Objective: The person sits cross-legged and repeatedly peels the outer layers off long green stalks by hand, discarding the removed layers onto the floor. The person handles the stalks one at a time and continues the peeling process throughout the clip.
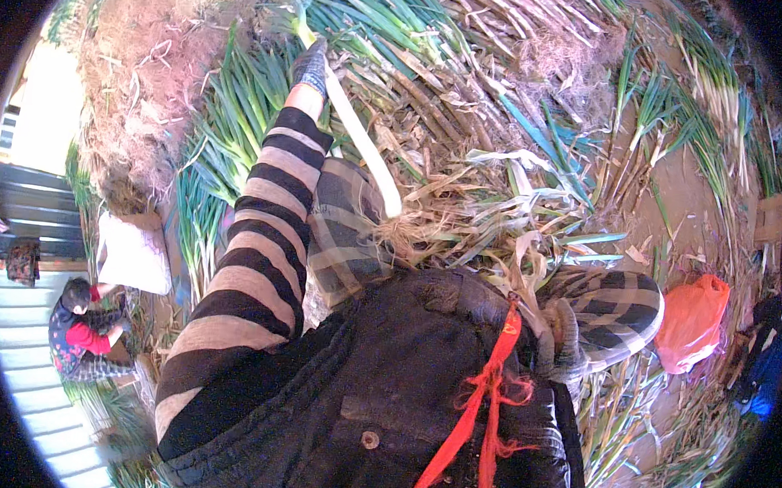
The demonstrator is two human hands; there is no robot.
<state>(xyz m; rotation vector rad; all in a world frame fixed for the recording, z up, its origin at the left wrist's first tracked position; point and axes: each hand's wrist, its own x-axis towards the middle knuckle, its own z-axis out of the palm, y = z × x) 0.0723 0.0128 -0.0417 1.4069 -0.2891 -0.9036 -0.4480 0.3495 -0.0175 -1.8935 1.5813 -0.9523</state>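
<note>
My left hand (310, 64), in a grey knitted glove, grips a long green onion (363, 138) high up, near its leaves. Its bare white shaft slants down toward me, and its roots (398, 234) hang over dry husks (458, 208) between my knees. Green onion leaves (246, 107) fan out in a bundle left of my striped sleeve. At my lap's right side is a grey knitted shape (563, 336) beside a dry leaf strip (527, 263); it may be my gloved right hand, but its fingers are unclear.
Unpeeled onions (423, 101) lie heaped ahead, and a tall root pile (149, 83) rises at left. An orange plastic bag (692, 322) sits by my right knee. A person (86, 335) crouches at far left near a white sack (135, 252). Red ties (497, 366) hang down my front.
</note>
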